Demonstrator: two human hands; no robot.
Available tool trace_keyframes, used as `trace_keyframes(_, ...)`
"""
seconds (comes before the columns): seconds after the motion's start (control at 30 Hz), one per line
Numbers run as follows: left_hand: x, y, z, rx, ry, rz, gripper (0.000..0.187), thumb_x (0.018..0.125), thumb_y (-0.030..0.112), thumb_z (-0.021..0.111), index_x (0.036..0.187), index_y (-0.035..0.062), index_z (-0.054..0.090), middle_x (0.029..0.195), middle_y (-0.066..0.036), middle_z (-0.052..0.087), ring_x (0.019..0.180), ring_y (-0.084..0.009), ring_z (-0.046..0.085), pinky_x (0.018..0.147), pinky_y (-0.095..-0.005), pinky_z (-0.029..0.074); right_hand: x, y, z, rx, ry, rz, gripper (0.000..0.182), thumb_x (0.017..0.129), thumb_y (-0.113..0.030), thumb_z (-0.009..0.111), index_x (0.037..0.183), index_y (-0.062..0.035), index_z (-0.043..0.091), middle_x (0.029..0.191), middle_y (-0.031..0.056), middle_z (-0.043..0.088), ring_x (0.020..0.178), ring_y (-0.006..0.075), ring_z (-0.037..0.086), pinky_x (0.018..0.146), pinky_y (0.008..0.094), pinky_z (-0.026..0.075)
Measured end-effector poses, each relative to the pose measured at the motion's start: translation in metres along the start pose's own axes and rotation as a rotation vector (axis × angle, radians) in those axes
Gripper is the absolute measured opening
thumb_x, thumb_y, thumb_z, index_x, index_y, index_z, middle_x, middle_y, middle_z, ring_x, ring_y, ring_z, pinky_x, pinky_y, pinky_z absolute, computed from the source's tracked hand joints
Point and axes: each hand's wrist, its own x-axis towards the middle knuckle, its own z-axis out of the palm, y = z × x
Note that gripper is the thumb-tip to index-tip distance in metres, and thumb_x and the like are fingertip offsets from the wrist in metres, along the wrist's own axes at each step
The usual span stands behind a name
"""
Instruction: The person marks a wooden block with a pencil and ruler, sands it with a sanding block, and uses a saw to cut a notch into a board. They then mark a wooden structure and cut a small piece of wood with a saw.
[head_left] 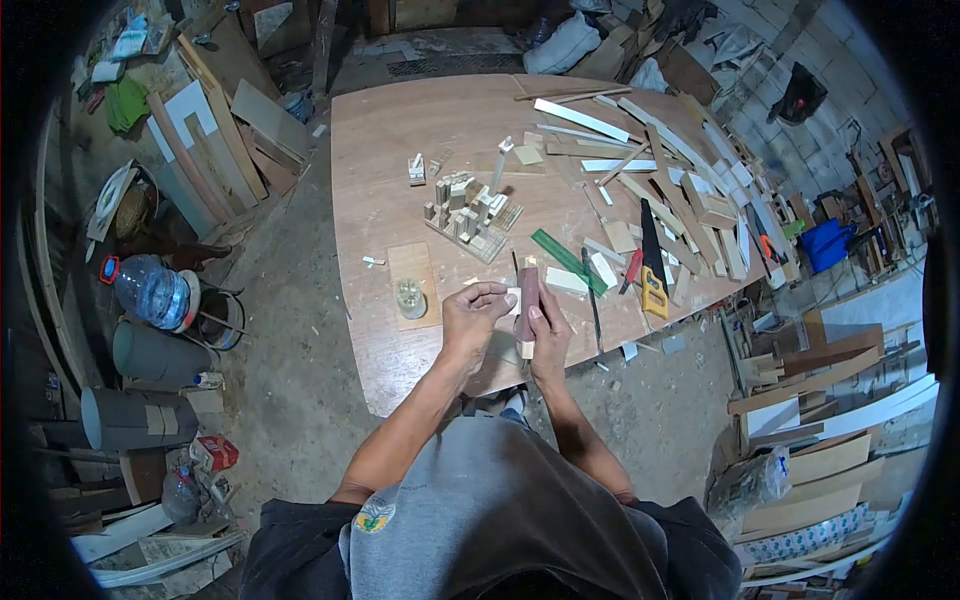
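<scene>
Near the table's front edge, my right hand (550, 335) is wrapped round an upright wooden block with a dark reddish-brown wrap (528, 305) and pale ends. My left hand (474, 318) pinches a small pale wooden piece (513, 299) against or close beside the block's left side; whether they touch is unclear. Beyond my hands stands a model of small wooden blocks (470, 215) on a gridded base. A glass jar (410, 297) sits on a small board (408, 262) to the left. A green ruler (566, 260) lies to the right.
Wood strips (590, 120) are piled along the table's (385, 130) right side. A handsaw with a yellow handle (654, 292), a red-handled tool (632, 268) and a thin dark rod (594, 305) lie right of my hands. A water bottle (152, 290) stands beyond the table at left.
</scene>
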Motion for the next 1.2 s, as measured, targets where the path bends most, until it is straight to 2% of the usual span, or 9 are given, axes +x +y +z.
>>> trace_keyframes(0.3, -0.005, -0.008, 0.001, 0.119, -0.017, -0.013, 0.019, 0.081, -0.005, 0.075, 0.1, -0.0047, 0.069, 0.087, -0.008, 0.07, 0.078, -0.0116, 0.066, 0.072, -0.0235, 0.054, 0.02, -0.021, 0.006, -0.169, 0.036, -0.012, 0.05, 0.096, -0.021, 0.053, 0.14, 0.0042, 0.051, 0.127, 0.0203, 0.057, 0.119, 0.0269, 0.056, 0.1, 0.0353, 0.043)
trace_keyframes(0.43, 0.005, -0.002, -0.006, 0.128, 0.022, 0.004, 0.019, 0.081, -0.003, 0.075, 0.099, -0.0051, 0.069, 0.086, -0.008, 0.07, 0.078, -0.0119, 0.065, 0.07, -0.0238, 0.054, -0.03, 0.006, 0.005, -0.221, 0.017, -0.148, 0.048, 0.098, -0.02, 0.052, 0.14, 0.0039, 0.051, 0.124, 0.0201, 0.058, 0.12, 0.0273, 0.056, 0.099, 0.033, 0.044)
trace_keyframes(0.57, -0.001, -0.008, -0.004, 0.183, -0.06, -0.045, 0.02, 0.081, -0.002, 0.076, 0.099, -0.0047, 0.069, 0.085, -0.007, 0.07, 0.076, -0.0118, 0.064, 0.07, -0.0242, 0.053, 0.027, -0.003, 0.003, -0.303, 0.072, -0.079, 0.05, 0.098, -0.021, 0.055, 0.14, 0.0048, 0.051, 0.14, 0.0212, 0.054, 0.126, 0.0275, 0.054, 0.106, 0.0325, 0.039)
trace_keyframes(0.67, 0.001, 0.002, -0.006, 0.131, -0.142, -0.044, 0.019, 0.083, 0.001, 0.076, 0.101, -0.0041, 0.069, 0.085, -0.006, 0.07, 0.073, -0.0109, 0.064, 0.067, -0.0241, 0.052, 0.059, -0.015, -0.001, 0.002, 0.139, -0.041, 0.051, 0.097, -0.021, 0.055, 0.14, 0.0052, 0.051, 0.142, 0.0205, 0.054, 0.128, 0.0249, 0.052, 0.109, 0.0316, 0.037)
trace_keyframes(0.77, 0.002, 0.017, -0.01, 0.1, -0.156, -0.054, 0.018, 0.085, 0.002, 0.074, 0.101, -0.0036, 0.069, 0.084, -0.006, 0.07, 0.072, -0.0101, 0.064, 0.066, -0.0239, 0.051, 0.048, -0.01, -0.022, 0.118, -0.007, 0.098, 0.052, 0.096, -0.021, 0.055, 0.14, 0.0066, 0.051, 0.141, 0.0189, 0.055, 0.128, 0.0231, 0.052, 0.109, 0.0314, 0.037)
trace_keyframes(0.9, 0.009, 0.007, -0.021, 0.169, -0.082, -0.003, 0.015, 0.087, 0.002, 0.072, 0.101, -0.0032, 0.07, 0.083, -0.006, 0.07, 0.071, -0.0098, 0.064, 0.064, -0.0236, 0.051, 0.015, -0.029, -0.027, -0.226, -0.201, 0.16, 0.048, 0.092, -0.022, 0.059, 0.135, 0.0012, 0.059, 0.123, 0.0156, 0.064, 0.116, 0.021, 0.058, 0.101, 0.0303, 0.042)
trace_keyframes(0.93, 0.01, 0.003, -0.022, 0.168, -0.077, -0.003, 0.015, 0.087, 0.002, 0.072, 0.101, -0.0032, 0.07, 0.083, -0.006, 0.07, 0.071, -0.0098, 0.064, 0.064, -0.0236, 0.051, 0.009, -0.029, -0.022, -0.228, -0.225, 0.043, 0.045, 0.091, -0.02, 0.06, 0.132, -0.0014, 0.062, 0.115, 0.0139, 0.065, 0.108, 0.0195, 0.059, 0.097, 0.0305, 0.043)
trace_keyframes(1.13, -0.01, -0.005, -0.029, 0.231, -0.27, -0.176, 0.017, 0.087, 0.0, 0.07, 0.104, -0.0047, 0.07, 0.086, -0.009, 0.072, 0.073, -0.0114, 0.065, 0.066, -0.0241, 0.053, 0.04, -0.004, -0.011, -0.218, -0.255, 0.098, 0.045, 0.091, -0.018, 0.062, 0.133, -0.0024, 0.061, 0.118, 0.0147, 0.065, 0.109, 0.0204, 0.059, 0.095, 0.0317, 0.045)
trace_keyframes(1.2, -0.009, -0.017, -0.042, 0.199, -0.219, -0.16, 0.018, 0.087, 0.0, 0.07, 0.105, -0.0048, 0.07, 0.087, -0.009, 0.072, 0.075, -0.0119, 0.066, 0.068, -0.0241, 0.053, 0.045, 0.014, -0.025, -0.162, -0.222, 0.163, 0.049, 0.09, -0.021, 0.066, 0.135, -0.0037, 0.06, 0.119, 0.0168, 0.065, 0.113, 0.0225, 0.058, 0.097, 0.0312, 0.045)
